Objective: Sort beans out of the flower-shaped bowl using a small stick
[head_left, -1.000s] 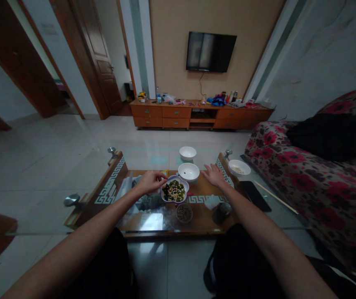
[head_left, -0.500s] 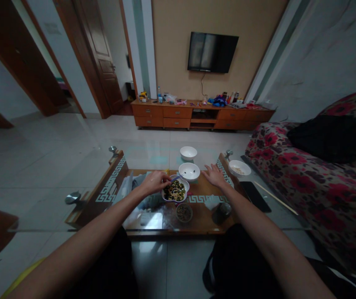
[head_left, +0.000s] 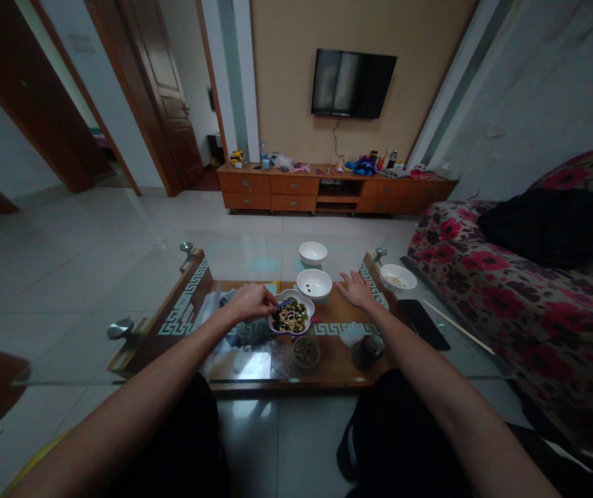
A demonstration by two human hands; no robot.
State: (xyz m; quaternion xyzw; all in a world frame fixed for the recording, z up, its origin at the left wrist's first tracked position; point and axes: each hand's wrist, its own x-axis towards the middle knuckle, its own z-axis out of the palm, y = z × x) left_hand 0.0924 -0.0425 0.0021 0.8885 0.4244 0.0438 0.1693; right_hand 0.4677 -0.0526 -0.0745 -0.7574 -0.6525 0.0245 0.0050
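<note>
Both arms forward, hands well apart. Left hand (head_left: 252,302) curled, pinching blue utensil (head_left: 286,302), tip over scalloped white bowl (head_left: 282,333) of beans and greens, 12 o'clock. Right hand (head_left: 357,290) open, fingers spread, beside white bowl (head_left: 314,283).

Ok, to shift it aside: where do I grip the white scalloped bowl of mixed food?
Pinch the right rim of the white scalloped bowl, coming from the right with your open right hand: the wavy lip gives purchase, and your left hand and blue utensil occupy the other side.
</note>
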